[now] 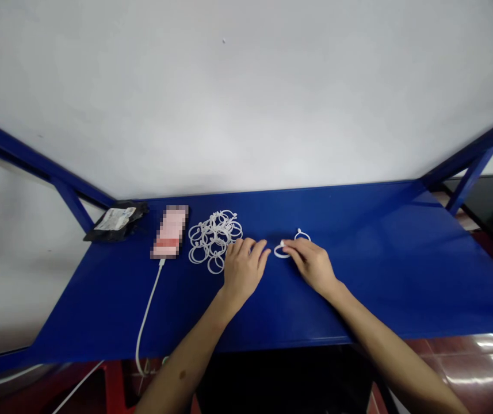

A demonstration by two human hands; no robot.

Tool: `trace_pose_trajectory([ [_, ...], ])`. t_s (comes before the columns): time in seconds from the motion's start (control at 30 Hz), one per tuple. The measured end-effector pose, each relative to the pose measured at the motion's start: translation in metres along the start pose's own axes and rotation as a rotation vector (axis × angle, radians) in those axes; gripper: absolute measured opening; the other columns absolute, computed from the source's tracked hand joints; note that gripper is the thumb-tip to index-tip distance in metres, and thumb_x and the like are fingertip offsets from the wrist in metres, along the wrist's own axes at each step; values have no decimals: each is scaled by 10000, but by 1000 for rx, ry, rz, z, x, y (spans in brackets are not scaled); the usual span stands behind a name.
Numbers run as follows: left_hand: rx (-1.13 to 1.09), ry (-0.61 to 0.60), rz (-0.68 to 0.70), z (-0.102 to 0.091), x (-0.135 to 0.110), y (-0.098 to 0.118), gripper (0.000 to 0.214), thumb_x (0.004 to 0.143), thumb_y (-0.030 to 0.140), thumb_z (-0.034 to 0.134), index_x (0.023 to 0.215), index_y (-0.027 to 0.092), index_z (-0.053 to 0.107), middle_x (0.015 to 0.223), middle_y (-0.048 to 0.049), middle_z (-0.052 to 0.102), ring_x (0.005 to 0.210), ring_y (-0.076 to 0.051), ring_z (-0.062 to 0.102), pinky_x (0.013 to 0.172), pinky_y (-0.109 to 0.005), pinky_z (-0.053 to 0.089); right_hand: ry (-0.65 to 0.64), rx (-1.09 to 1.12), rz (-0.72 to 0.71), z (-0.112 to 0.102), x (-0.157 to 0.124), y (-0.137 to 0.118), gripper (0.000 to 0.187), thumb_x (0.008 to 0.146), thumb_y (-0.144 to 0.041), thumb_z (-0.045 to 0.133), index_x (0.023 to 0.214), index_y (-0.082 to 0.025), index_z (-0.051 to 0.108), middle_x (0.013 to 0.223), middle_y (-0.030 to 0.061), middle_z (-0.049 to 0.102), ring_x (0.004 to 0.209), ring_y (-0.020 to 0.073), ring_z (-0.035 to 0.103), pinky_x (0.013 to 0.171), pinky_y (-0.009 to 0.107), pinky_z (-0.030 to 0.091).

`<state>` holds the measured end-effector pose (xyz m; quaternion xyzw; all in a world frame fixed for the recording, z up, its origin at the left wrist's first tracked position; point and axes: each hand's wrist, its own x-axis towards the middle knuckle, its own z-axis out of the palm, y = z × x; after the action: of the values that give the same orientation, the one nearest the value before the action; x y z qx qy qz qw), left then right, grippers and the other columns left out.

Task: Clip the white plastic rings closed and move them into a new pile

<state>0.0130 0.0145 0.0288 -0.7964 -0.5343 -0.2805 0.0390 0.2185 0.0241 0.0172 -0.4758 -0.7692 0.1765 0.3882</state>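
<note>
On the blue table (358,276) lies a pile of several white plastic rings (212,238). My left hand (243,267) rests palm down just right of the pile, its fingers stretched toward the rings and touching the nearest ones. My right hand (310,261) lies to the right, fingertips closed on a single white ring (281,250) flat on the table. One more white ring (302,235) lies just beyond my right hand.
A phone (169,231) lies left of the pile with a white cable (146,313) running off the front edge. A black packet with a white label (114,220) sits at the back left. A white wall stands behind; blue frame struts rise at both sides.
</note>
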Motion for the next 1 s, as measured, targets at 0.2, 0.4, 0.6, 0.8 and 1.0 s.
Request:
trace_pose_trajectory([
  [0.2, 296, -195, -165, -4, -2, -8, 277, 991, 307, 498, 1077, 140, 702, 912, -131, 724, 928, -328, 603, 787, -457, 415, 68, -217, 271, -15, 8, 19, 253, 981, -415, 551, 973, -206, 695, 927, 62, 746, 725, 194, 677, 664, 317, 519],
  [0.4, 132, -76, -132, 3, -7, -16, 182, 944, 193, 546, 1047, 187, 697, 845, -108, 729, 864, -310, 604, 774, -438, 408, 88, -320, 307, -21, 11, 24, 285, 968, -440, 551, 1009, -204, 704, 1019, 90, 681, 736, 193, 644, 636, 325, 495],
  [0.6, -8, 111, -107, 2, -3, -12, 224, 959, 183, 523, 1125, 177, 674, 920, -109, 740, 845, -271, 630, 807, -436, 438, 178, -297, 275, -20, 12, 21, 291, 968, -440, 544, 1059, -205, 690, 1036, 104, 649, 789, 212, 641, 686, 353, 528],
  [0.8, -676, 57, -227, -4, 0, 2, 165, 961, 236, 574, 1110, 210, 642, 967, -53, 722, 856, -169, 684, 772, -317, 555, 30, 7, 148, -9, 7, 0, 235, 990, -360, 529, 1104, -208, 667, 1070, 92, 691, 763, 176, 645, 766, 354, 546],
  [1.0, -1211, -147, -394, 0, 0, 5, 215, 947, 300, 594, 1132, 191, 585, 912, -36, 707, 789, -144, 717, 776, -307, 607, -134, 409, 329, 9, 1, -12, 284, 979, -424, 535, 1101, -203, 665, 868, 43, 736, 698, 161, 675, 662, 299, 552],
])
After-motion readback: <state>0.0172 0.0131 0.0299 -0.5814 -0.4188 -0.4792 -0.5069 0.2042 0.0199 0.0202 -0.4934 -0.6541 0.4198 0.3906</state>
